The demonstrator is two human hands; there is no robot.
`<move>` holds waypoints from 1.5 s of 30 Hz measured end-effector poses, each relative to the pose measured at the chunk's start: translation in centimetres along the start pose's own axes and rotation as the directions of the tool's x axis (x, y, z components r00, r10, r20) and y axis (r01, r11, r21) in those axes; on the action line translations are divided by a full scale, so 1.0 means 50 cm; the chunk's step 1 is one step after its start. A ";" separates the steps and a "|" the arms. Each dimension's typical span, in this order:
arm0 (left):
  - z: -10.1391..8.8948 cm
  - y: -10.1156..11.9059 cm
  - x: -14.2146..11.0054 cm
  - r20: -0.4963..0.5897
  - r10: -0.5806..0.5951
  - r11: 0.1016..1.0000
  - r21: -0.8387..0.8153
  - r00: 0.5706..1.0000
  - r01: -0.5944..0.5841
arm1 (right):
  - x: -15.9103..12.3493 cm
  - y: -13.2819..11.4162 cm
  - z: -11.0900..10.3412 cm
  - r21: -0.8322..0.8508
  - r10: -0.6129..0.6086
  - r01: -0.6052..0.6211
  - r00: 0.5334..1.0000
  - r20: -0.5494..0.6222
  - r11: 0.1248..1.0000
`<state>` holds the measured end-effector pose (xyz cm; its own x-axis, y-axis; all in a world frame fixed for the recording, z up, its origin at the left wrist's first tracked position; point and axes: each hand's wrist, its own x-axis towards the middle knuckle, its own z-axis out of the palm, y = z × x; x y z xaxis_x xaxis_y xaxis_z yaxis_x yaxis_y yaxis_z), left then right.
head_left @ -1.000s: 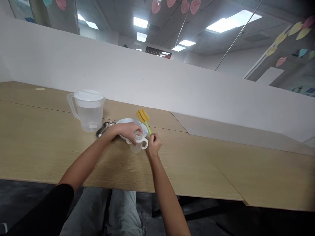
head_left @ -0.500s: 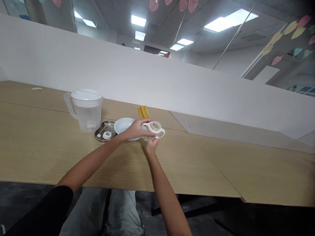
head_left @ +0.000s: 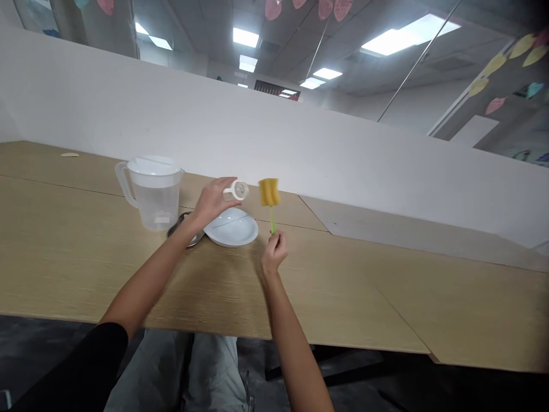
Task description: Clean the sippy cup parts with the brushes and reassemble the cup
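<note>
Now, left hand (head_left: pixel 210 201) holds handled cap (head_left: pixel 237 190), right hand (head_left: pixel 274 253) sponge brush (head_left: pixel 269 194).

A yellow sponge (head_left: pixel 269 192) is mounted on a bright green brush handle (head_left: pixel 271 220), and an off-white cup collar (head_left: pixel 236 190) is seen beside it. A white plate (head_left: pixel 231 228) and a transparent jug (head_left: pixel 153 200) topped by a white lid (head_left: pixel 153 165) are set on the table (head_left: pixel 343 286), which is patterned with pale oak grain. Pink paper hearts (head_left: pixel 325 8) and yellow paper leaves (head_left: pixel 493 86) are displayed above, while a black sleeve (head_left: pixel 72 366) and pale grey trousers (head_left: pixel 171 372) are seen below.
</note>
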<state>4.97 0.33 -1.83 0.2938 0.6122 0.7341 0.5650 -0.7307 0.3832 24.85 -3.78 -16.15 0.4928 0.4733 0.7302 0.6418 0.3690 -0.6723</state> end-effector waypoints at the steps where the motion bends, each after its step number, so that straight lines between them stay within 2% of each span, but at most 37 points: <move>1: -0.002 -0.015 0.001 -0.008 0.015 0.998 0.057 1.000 -0.014 | -0.005 -0.002 0.001 -0.015 -0.071 0.072 0.997 0.041 0.997; 5: -0.006 -0.051 0.000 0.012 0.101 0.976 0.195 0.995 -0.101 | -0.018 -0.003 0.007 -0.074 -0.231 0.242 0.963 0.136 0.967; 9: -0.001 -0.045 -0.003 0.084 0.219 0.927 0.294 0.972 -0.234 | -0.014 0.008 0.005 -0.136 -0.350 0.367 0.927 0.137 0.920; 13: 0.012 -0.032 -0.004 0.194 0.339 0.841 0.377 0.921 -0.389 | -0.009 0.018 -0.003 -0.169 -0.397 0.418 0.906 0.145 0.893; 18: 0.015 -0.023 -0.007 0.294 0.332 0.784 0.442 0.896 -0.436 | -0.008 0.025 -0.007 -0.194 -0.415 0.435 0.899 0.136 0.879; 24: -0.002 -0.011 -0.005 0.367 0.294 0.800 0.411 0.883 -0.437 | -0.007 0.032 -0.008 -0.161 -0.412 0.425 0.905 0.108 0.891; 28: -0.010 -0.008 -0.013 0.448 0.250 0.805 0.396 0.858 -0.441 | -0.008 0.032 -0.006 -0.153 -0.426 0.440 0.897 0.117 0.885; 31: 0.001 0.002 -0.024 0.499 0.262 0.826 0.327 0.826 -0.459 | -0.013 0.029 -0.003 -0.134 -0.437 0.452 0.890 0.130 0.882; 36: 0.040 0.024 -0.033 0.531 0.356 0.825 0.208 0.769 -0.526 | -0.017 0.020 -0.002 -0.141 -0.413 0.433 0.898 0.150 0.890; 38: 0.040 0.020 -0.029 0.510 0.352 0.837 0.204 0.785 -0.508 | -0.014 0.017 -0.004 -0.145 -0.401 0.417 0.907 0.126 0.897; 42: 0.016 -0.013 -0.016 0.403 0.259 0.902 0.223 0.878 -0.369 | -0.002 0.011 -0.008 -0.116 -0.409 0.414 0.910 0.070 0.903; 45: 0.006 -0.037 -0.012 0.360 0.227 0.908 0.256 0.905 -0.330 | 0.004 0.010 -0.010 -0.114 -0.431 0.437 0.899 0.072 0.892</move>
<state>3.95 1.40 -3.15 0.6717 0.4964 0.5498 0.6138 -0.7885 -0.0380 25.58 -3.90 -16.28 0.1243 0.3239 0.9379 0.8551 0.4445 -0.2668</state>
